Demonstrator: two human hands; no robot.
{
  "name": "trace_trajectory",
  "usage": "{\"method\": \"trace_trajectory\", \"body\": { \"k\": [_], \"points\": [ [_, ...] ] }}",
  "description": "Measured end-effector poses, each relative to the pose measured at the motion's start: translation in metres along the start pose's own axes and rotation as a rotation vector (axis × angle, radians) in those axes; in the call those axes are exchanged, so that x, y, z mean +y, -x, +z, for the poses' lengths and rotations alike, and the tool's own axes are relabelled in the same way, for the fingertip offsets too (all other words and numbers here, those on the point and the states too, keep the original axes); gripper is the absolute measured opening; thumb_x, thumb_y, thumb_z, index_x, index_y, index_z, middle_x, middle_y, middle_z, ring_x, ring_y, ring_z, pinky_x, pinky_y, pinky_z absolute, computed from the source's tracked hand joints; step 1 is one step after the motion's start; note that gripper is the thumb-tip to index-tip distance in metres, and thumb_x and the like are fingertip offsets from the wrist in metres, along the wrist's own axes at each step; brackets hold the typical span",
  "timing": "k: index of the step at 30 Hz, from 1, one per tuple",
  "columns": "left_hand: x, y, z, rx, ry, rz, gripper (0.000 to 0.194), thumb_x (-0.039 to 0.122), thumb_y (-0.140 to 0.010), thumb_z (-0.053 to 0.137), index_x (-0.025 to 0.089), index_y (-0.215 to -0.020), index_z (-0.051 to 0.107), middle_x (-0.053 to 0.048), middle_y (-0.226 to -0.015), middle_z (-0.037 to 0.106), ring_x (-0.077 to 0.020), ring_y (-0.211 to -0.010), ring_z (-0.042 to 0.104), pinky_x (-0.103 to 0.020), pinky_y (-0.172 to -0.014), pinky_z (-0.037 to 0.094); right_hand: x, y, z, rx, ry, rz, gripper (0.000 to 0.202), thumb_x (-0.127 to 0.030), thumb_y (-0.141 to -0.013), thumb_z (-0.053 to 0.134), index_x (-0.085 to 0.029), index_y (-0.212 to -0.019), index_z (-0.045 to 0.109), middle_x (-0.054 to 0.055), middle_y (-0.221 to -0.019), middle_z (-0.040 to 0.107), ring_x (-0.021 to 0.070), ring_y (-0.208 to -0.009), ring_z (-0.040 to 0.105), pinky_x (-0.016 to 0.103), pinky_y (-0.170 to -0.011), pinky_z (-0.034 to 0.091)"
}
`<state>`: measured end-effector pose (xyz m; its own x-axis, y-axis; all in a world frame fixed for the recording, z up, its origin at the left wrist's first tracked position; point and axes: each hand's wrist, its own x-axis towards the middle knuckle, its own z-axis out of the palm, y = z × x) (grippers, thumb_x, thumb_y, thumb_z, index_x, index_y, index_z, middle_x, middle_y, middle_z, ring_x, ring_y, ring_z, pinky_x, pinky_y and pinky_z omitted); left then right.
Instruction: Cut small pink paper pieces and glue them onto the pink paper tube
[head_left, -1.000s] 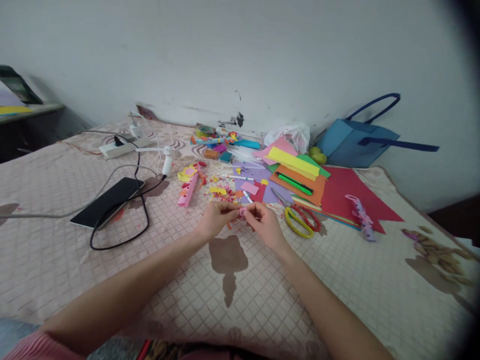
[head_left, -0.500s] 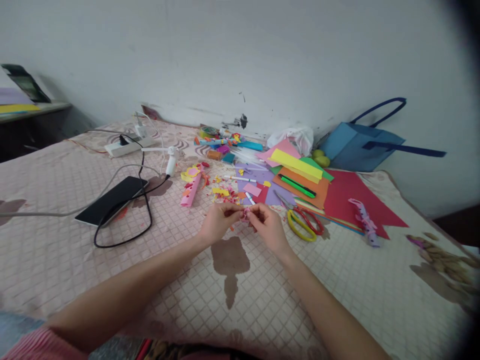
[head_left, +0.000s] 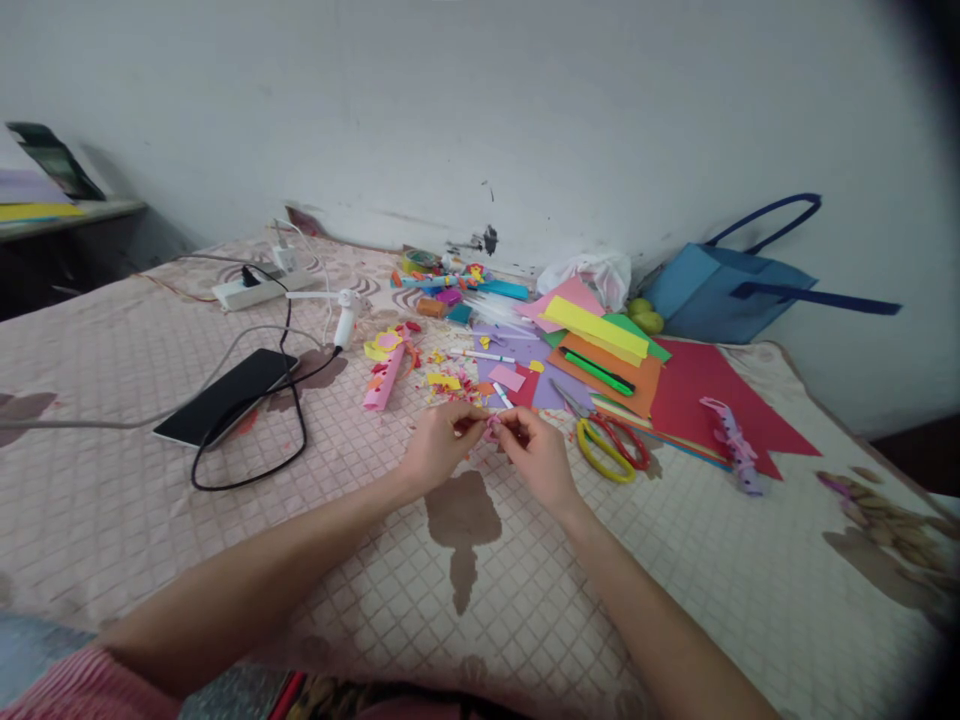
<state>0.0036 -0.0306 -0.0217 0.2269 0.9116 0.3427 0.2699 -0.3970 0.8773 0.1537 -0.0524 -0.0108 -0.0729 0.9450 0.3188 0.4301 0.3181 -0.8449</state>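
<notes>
A small pink piece [head_left: 491, 428], too small to make out in detail, sits between my fingertips over the quilted tablecloth. My left hand [head_left: 442, 443] pinches it from the left, and my right hand [head_left: 538, 458] pinches it from the right. Just beyond my hands lie colourful paper scraps [head_left: 459, 385] and a white marker [head_left: 502, 396]. To the right of my right hand are scissors with yellow handles [head_left: 604, 455] and another pair with red handles [head_left: 628, 443]. A pink paper roll with flowers [head_left: 385, 375] rests beyond my left hand.
On the left are a black tablet [head_left: 229, 397], cables, a white glue gun [head_left: 346, 322] and a power strip [head_left: 262, 288]. Coloured papers [head_left: 697, 400], a green cutter [head_left: 598, 371], a purple roll [head_left: 735, 445] and a blue bag [head_left: 727, 290] occupy the right side.
The whole view has shifted slightly. My hands stay together around the pink piece, with only small finger movement.
</notes>
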Motion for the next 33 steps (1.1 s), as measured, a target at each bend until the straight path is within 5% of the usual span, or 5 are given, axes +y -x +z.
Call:
{"method": "trace_trajectory", "body": {
  "k": [11, 17, 25, 33],
  "points": [
    [0.009, -0.002, -0.002, -0.040, 0.137, -0.111, 0.013, 0.023, -0.076, 0.059, 0.013, -0.075, 0.067, -0.005, -0.073, 0.068, -0.0134, -0.066, 0.061, -0.024, -0.064, 0.048, 0.005, -0.001, 0.001, 0.011, -0.060, 0.045, 0.015, -0.032, -0.081, 0.055, -0.019, -0.073, 0.056, 0.000, -0.064, 0.058, 0.0132, -0.056, 0.054, 0.025, -0.053, 0.043],
    [0.005, -0.006, -0.002, -0.093, 0.395, -0.229, 0.013, 0.025, -0.074, 0.061, 0.013, -0.075, 0.066, -0.003, -0.072, 0.066, -0.0118, -0.066, 0.060, -0.024, -0.065, 0.049, 0.005, -0.004, -0.004, -0.106, -0.334, 0.209, 0.023, -0.041, -0.077, 0.060, -0.019, -0.074, 0.055, -0.003, -0.059, 0.054, 0.0096, -0.048, 0.047, 0.021, -0.043, 0.038],
    [0.003, -0.010, -0.006, -0.303, 0.543, -0.284, 0.028, 0.034, -0.076, 0.062, 0.016, -0.097, 0.065, -0.005, -0.087, 0.065, -0.0118, -0.075, 0.060, -0.022, -0.064, 0.048, 0.008, -0.006, -0.007, -0.184, -0.502, 0.336, 0.027, -0.044, -0.071, 0.065, -0.018, -0.073, 0.055, -0.003, -0.060, 0.053, 0.0078, -0.046, 0.044, 0.021, -0.043, 0.034],
    [-0.002, -0.010, -0.004, -0.227, 0.635, -0.350, 0.024, 0.033, -0.069, 0.069, 0.012, -0.077, 0.061, -0.001, -0.069, 0.061, -0.0074, -0.062, 0.055, -0.020, -0.060, 0.044, 0.006, -0.007, -0.008, -0.118, -0.539, 0.364, 0.026, -0.040, -0.067, 0.068, -0.018, -0.072, 0.056, -0.003, -0.061, 0.054, 0.0079, -0.048, 0.044, 0.020, -0.042, 0.034]
  ]
}}
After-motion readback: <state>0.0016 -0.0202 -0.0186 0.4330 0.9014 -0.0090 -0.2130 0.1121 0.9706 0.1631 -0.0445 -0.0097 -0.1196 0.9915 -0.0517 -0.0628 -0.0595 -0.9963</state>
